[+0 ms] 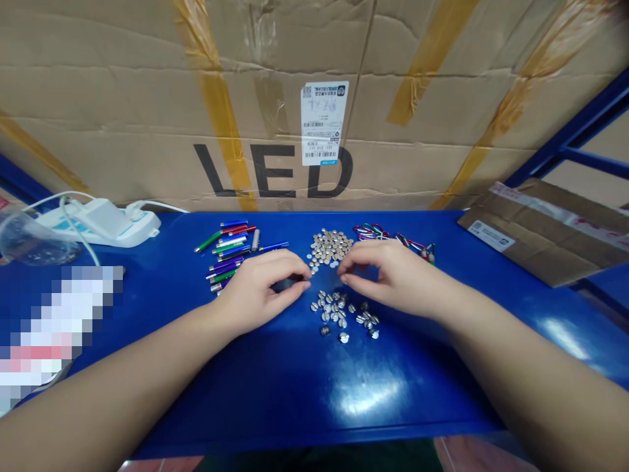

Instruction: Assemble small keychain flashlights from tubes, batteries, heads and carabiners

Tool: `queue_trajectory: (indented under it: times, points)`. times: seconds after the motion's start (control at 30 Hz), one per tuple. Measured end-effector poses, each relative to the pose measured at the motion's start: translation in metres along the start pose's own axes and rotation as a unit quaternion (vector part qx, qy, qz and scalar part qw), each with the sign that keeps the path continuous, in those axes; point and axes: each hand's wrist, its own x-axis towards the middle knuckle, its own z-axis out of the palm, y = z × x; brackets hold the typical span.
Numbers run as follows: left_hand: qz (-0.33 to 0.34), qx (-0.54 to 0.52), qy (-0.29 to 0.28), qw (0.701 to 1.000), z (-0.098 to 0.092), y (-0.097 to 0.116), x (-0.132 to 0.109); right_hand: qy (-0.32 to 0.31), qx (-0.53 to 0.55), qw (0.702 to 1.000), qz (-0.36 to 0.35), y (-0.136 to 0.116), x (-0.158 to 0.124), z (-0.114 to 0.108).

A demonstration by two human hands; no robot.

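Observation:
My left hand (263, 292) and my right hand (388, 275) rest over the middle of the blue table (314, 387), fingers curled, fingertips a short way apart. Whether they pinch something small cannot be seen. A pile of small silver discs (330, 248) lies just beyond the fingertips, nearly touching both hands. Nearer me, below the hands, are scattered slotted metal screws (339, 314). Coloured metal tubes (228, 252) lie in a loose group beyond my left hand. A tangle of multicoloured carabiner clips (393, 239) sits beyond my right hand.
A large taped cardboard box printed LED (275, 170) stands along the table's back edge. At left are a white power strip (98, 223), a clear plastic cup (34, 239) and a pixelated blurred patch (54, 328). Flattened cardboard (545, 233) lies at right, beside a blue metal frame (570, 137).

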Motion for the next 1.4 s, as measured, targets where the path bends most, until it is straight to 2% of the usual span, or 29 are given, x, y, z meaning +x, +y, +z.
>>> queue_trajectory:
  times: [0.07,0.13,0.3,0.43,0.5,0.53,0.63,0.7,0.87,1.0,1.2,1.4]
  points:
    - [-0.006,0.002,0.0,1.0,0.0,0.0,0.0,-0.076,-0.006,0.997,0.015,0.005,-0.003,-0.006]
    - [-0.021,0.001,0.002,1.0,0.0,0.0,0.0,-0.11,0.002,0.994,0.013,0.008,-0.005,-0.006]
    - [-0.061,-0.005,0.008,0.998,0.002,0.002,-0.001,-0.11,-0.007,0.994,-0.009,0.008,-0.004,0.009]
    - [-0.065,0.004,0.007,0.998,0.002,0.003,-0.001,-0.116,-0.013,0.993,0.011,0.01,-0.003,0.01]
    - [-0.064,0.0,0.008,0.998,0.002,0.003,0.0,-0.098,-0.014,0.995,0.021,0.009,-0.002,0.009]
    - [-0.062,-0.004,0.008,0.998,0.002,0.003,0.0,-0.07,-0.004,0.997,0.025,0.008,-0.001,0.009]
    - [-0.055,-0.015,0.007,0.998,0.002,0.004,0.001,0.065,0.079,0.994,0.031,-0.001,0.001,0.012]
    - [-0.049,-0.018,0.005,0.999,0.003,0.005,0.002,0.113,0.129,0.985,0.026,-0.009,0.002,0.016]
    - [-0.048,-0.039,0.006,0.998,0.005,0.006,0.002,0.102,0.151,0.983,0.014,-0.017,0.002,0.025]
    - [-0.071,-0.06,0.01,0.996,0.007,0.005,0.001,0.101,0.147,0.984,0.006,-0.015,0.002,0.027]
    - [-0.062,-0.075,0.015,0.995,0.008,0.006,0.0,0.101,0.159,0.982,-0.015,-0.01,0.003,0.026]
    - [-0.085,-0.111,0.023,0.99,0.009,0.009,0.001,0.115,0.13,0.981,-0.085,-0.006,0.002,0.024]
